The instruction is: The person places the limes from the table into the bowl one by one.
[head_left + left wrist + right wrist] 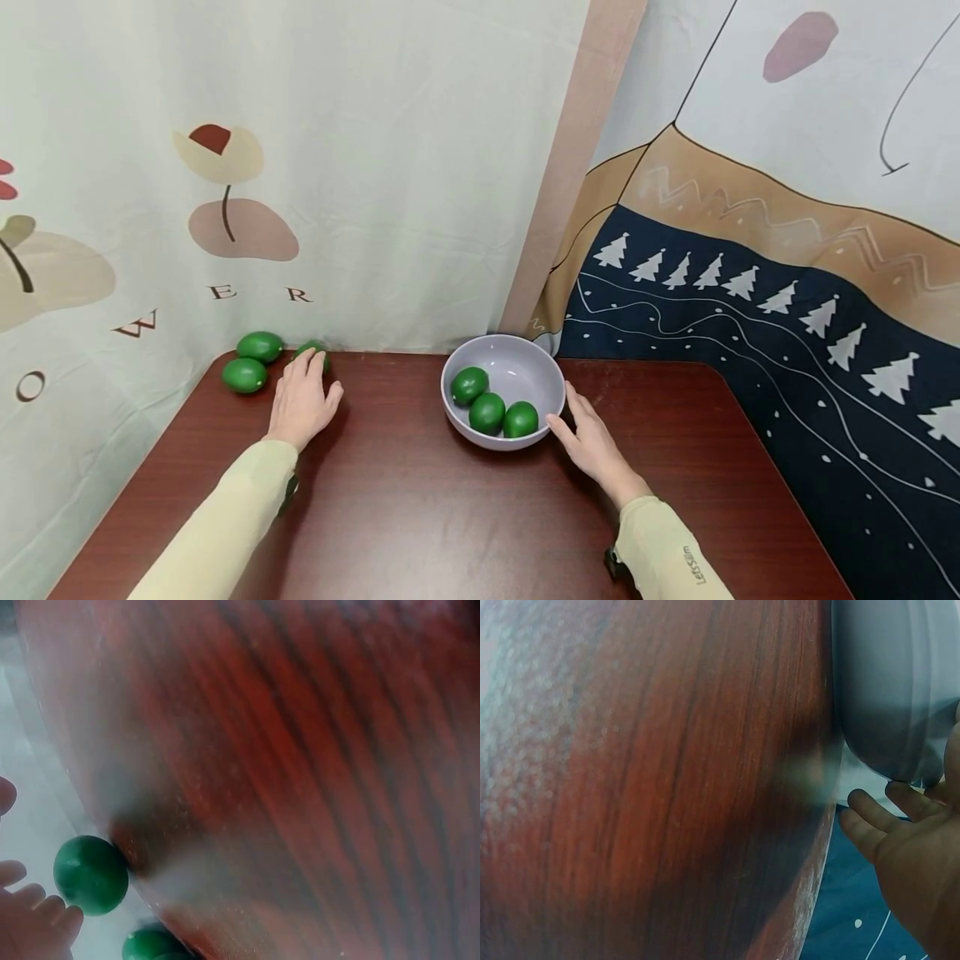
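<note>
About half done, I'd judge: three green fruits point(487, 414) sit in the bowl point(528, 379) mid-frame, three others point(259, 347) outside, frame left. The left hand point(298, 406), fingers loosely parted, reaches over one; the right hand point(596, 446), fingers extended, touches the bowl.

Indoors: a curtained nook; home or set, cannot tell which. Dark reddish wood-grain table point(420, 508), rounded far corners. Pale printed curtain point(405, 167) hangs behind far edge and past left edge, folds showing: flower motifs point(243, 162), letters point(222, 292) O, W, E, R. Pinkish-brown band point(576, 142) at its right. Second cloth point(750, 392) beyond far right corner and down right edge: white fir trees point(892, 379) on navy, tan hills point(750, 217) above.
</note>
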{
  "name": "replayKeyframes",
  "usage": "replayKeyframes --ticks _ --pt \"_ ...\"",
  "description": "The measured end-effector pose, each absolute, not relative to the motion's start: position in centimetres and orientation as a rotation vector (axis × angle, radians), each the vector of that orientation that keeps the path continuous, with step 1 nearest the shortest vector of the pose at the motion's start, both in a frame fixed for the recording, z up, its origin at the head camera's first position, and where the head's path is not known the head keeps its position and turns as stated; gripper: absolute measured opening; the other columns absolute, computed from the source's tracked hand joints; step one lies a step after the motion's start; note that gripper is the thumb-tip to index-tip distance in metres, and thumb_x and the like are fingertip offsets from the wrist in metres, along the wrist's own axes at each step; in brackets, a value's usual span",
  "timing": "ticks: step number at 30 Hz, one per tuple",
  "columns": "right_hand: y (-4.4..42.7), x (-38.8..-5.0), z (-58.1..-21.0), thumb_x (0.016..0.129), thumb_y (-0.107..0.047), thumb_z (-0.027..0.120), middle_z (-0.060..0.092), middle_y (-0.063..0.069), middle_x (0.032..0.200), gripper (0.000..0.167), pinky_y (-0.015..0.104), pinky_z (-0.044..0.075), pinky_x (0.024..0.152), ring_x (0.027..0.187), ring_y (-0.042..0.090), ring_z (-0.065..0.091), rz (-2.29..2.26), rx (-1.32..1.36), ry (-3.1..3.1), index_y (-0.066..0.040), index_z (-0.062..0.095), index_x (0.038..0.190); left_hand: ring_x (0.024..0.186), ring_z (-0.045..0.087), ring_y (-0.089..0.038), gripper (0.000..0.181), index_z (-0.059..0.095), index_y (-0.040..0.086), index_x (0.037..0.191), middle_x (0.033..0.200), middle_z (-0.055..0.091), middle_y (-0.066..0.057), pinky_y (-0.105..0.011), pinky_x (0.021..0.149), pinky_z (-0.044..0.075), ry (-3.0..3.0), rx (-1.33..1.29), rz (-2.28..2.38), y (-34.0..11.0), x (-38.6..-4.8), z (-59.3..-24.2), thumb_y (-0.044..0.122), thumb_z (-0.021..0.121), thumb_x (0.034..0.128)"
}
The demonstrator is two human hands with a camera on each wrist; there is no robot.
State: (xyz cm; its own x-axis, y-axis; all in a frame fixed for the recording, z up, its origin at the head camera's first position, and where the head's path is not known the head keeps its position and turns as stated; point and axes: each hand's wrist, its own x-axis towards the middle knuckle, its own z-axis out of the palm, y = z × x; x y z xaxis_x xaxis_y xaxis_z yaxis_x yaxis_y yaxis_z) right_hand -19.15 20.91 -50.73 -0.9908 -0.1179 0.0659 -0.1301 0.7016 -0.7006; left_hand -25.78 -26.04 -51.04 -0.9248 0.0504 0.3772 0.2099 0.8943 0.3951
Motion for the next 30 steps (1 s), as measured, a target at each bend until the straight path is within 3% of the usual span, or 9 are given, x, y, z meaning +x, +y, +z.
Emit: replayKeyframes --ticks 30 --pt "20.9 -19.2 -50.8 0.106 -0.038 0.059 0.034 0.021 0.163 0.077 0.060 0.033 0.118 0.149 0.040 0.036 1.179 0.205 -2.888 -0.006 0.021 0.165 0.143 0.022 -0.061 0.067 0.029 -0.009 0.156 0.160 0.020 -0.037 -0.072 0.113 0.023 -2.815 0.063 -0.892 -27.6 -28.0 -51.0 0.020 0.056 0.1009"
